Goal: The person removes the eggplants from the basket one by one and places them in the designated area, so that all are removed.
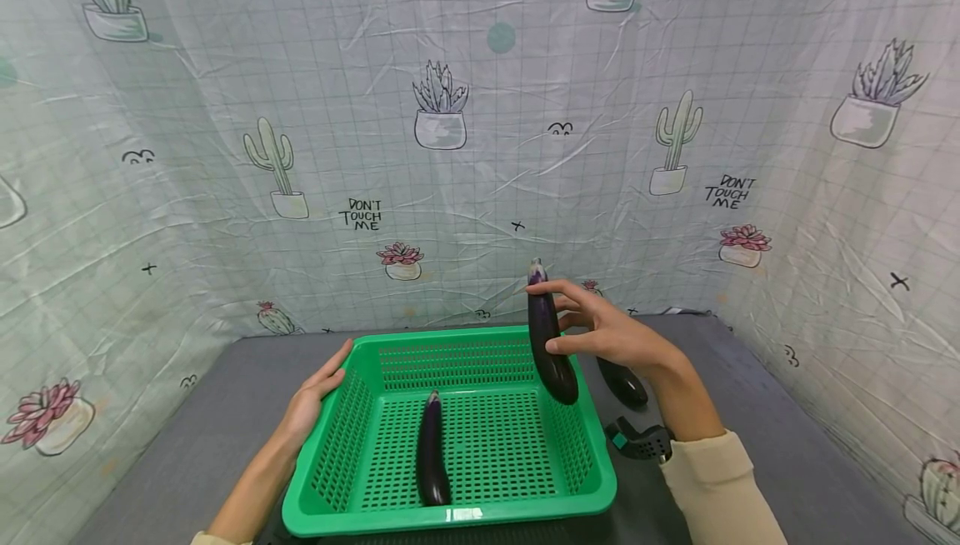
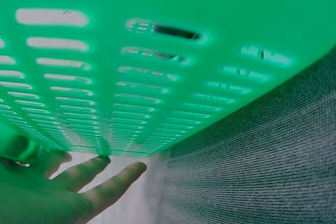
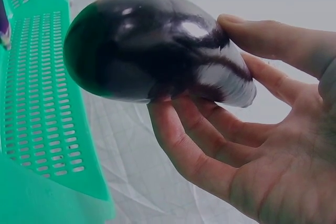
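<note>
In the head view, a green slotted plastic basket [image 1: 360, 522] stands in front of me. One dark purple eggplant [image 1: 431, 453] lies lengthwise on its floor, left of the middle. Over the basket's right rim, my right hand [image 1: 607, 332] holds another eggplant [image 1: 542, 328] between thumb and fingers, stem end up. The right wrist view shows that eggplant [image 3: 152, 45] from its rounded end. My left hand [image 1: 309, 403] rests along the basket's left side. Its fingers [image 2: 118, 182] look fairly straight beneath the slotted wall in the left wrist view.
Another eggplant [image 1: 624, 382] lies on the dark grey table [image 1: 750, 428], just right of the basket and partly hidden by my right hand. A pale curtain [image 1: 487, 178] printed with potted cacti encloses the table at the back and sides.
</note>
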The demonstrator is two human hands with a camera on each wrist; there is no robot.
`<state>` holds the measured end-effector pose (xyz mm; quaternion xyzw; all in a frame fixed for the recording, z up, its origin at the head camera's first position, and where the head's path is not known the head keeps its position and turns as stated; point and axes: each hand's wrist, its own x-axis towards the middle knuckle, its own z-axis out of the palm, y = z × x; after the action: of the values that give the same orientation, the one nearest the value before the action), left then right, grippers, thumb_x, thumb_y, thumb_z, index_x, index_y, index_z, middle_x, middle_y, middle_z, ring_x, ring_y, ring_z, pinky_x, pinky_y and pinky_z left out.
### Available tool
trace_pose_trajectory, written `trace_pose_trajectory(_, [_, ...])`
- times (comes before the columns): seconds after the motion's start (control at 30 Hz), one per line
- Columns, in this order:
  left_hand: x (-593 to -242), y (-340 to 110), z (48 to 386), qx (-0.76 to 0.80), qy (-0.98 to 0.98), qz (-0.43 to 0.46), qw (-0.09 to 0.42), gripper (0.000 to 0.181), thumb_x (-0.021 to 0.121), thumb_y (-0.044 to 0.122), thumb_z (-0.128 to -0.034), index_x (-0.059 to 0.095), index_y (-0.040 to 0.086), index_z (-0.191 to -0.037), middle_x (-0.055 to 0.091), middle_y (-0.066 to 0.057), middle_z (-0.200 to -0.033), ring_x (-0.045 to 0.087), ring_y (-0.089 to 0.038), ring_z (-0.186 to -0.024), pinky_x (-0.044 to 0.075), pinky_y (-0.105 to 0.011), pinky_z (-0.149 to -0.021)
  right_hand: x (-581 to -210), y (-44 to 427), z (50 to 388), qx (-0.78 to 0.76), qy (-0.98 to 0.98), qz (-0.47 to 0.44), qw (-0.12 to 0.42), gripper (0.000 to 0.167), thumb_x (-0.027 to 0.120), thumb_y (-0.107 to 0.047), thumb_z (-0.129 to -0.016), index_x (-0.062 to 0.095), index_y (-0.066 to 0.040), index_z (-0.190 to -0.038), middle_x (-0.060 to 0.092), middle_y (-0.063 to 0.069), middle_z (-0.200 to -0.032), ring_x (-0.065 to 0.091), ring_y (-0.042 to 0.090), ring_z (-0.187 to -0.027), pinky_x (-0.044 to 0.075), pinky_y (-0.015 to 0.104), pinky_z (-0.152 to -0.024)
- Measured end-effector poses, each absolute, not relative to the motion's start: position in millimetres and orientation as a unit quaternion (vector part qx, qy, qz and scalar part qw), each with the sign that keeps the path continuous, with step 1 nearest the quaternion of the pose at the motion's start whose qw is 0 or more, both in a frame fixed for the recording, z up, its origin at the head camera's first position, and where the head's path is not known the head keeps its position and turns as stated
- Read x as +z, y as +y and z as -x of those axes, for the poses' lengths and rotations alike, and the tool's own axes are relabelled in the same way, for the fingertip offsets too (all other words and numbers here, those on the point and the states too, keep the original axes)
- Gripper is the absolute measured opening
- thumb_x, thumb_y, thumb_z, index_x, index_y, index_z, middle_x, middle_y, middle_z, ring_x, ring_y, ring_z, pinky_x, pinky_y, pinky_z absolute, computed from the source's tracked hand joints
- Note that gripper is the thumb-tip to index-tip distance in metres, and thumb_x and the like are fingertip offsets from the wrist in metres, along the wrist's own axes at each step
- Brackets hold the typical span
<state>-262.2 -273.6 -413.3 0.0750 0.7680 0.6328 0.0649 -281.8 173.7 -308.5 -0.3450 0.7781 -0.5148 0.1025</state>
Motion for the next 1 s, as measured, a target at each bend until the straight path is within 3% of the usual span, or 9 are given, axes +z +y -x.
trace_pose_trajectory(1.0, [-413.3,-273.1,260.3,0.616,0.783,-0.073,0.054,0.059,0.032,0.03,-0.1149,0.012,0.015,-0.168,0.0,-0.007,-0.176,-0.007,-0.04,-0.161,0.004,-0.065,-0.129,-311.4,181.2,283.8,-0.509,0.783,0.343,0.102,0.07,0.072,-0.015,-0.098,0.038,-0.025,-0.158,0.052,0.022,-0.142,0.062,0.035,-0.119,0.054,0.047,-0.095])
